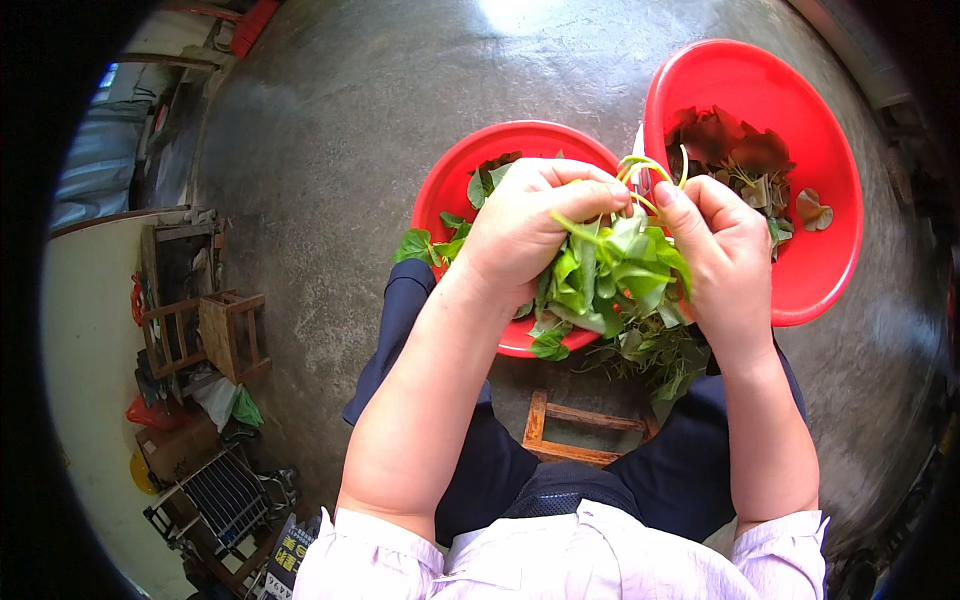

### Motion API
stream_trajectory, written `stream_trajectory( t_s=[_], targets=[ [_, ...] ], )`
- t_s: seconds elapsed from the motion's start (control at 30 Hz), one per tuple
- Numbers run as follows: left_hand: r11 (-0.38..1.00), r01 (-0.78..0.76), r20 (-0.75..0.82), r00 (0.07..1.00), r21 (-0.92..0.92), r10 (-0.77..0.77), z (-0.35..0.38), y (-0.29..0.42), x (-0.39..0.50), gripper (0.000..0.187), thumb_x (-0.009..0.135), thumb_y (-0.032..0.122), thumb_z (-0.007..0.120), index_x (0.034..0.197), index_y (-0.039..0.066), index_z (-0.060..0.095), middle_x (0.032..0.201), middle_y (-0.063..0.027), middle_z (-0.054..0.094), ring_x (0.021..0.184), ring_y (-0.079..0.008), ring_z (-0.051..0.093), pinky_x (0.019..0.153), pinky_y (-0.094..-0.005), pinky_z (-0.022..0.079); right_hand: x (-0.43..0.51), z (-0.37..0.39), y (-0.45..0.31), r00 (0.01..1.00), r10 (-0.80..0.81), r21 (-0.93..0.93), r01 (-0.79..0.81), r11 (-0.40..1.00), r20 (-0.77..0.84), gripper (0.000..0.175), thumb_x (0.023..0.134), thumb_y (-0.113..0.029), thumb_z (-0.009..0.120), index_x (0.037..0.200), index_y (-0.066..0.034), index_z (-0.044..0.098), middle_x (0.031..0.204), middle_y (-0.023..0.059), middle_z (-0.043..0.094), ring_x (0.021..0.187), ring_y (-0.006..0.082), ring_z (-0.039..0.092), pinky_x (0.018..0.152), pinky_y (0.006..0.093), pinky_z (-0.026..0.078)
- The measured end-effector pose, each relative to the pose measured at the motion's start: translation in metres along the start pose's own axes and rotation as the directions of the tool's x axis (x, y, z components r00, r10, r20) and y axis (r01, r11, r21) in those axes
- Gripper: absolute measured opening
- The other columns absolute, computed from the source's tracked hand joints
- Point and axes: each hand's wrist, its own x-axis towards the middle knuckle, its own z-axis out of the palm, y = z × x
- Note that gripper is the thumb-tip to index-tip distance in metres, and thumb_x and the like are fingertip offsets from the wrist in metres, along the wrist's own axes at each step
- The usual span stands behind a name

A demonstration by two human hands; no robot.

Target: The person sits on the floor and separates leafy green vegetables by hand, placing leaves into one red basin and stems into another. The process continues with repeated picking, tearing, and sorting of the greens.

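Note:
My left hand (534, 217) and my right hand (718, 247) are raised in front of me with their fingertips close together. Between them they pinch pale green stems (646, 166), which loop upward, while a bunch of broad green leaves (611, 274) hangs below. Under my left hand lies a red plastic basin (439, 184) with loose leaves (420, 246) in it and over its rim. To the right, a second red basin (750, 75) holds a pile of darker leaves (731, 150). More stems and leaves (652, 356) are heaped by my right knee, partly hidden.
A wooden stool frame (571, 454) is on the concrete floor (322, 187) between my legs. Along the left wall are a small wooden stool (232, 334), a cardboard box (180, 450), plastic bags (217, 401) and a folding metal cart (225, 495).

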Motion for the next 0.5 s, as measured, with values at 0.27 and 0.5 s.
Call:
stream_trajectory(
  t_s=[0.27,0.5],
  targets=[
    [0.941,-0.11,-0.131,0.989,-0.32,0.071,-0.003,-0.008,0.003,0.017,0.087,0.011,0.057,0.089,-0.003,0.066,0.082,-0.0097,0.068,0.07,-0.0145,0.066,0.067,-0.0271,0.054,-0.01,0.007,0.0,0.98,-0.2,-0.212,0.19,0.959,-0.026,0.026,0.09,-0.013,0.061,0.07,0.0029,0.055,0.055,0.0069,0.05,0.053,0.008,0.043,0.05,0.0283,0.037],
    [0.956,-0.058,0.133,0.986,-0.286,0.1,-0.024,-0.009,0.01,0.023,0.088,0.017,0.058,0.101,-0.002,0.062,0.096,-0.01,0.066,0.086,-0.0184,0.065,0.077,-0.031,0.054,0.004,-0.035,0.004,0.992,-0.076,0.208,0.054,0.977,0.1,0.029,0.096,-0.023,0.055,0.074,-0.0046,0.055,0.068,-0.0019,0.053,0.065,0.0047,0.048,0.065,0.0207,0.039]
  ],
)
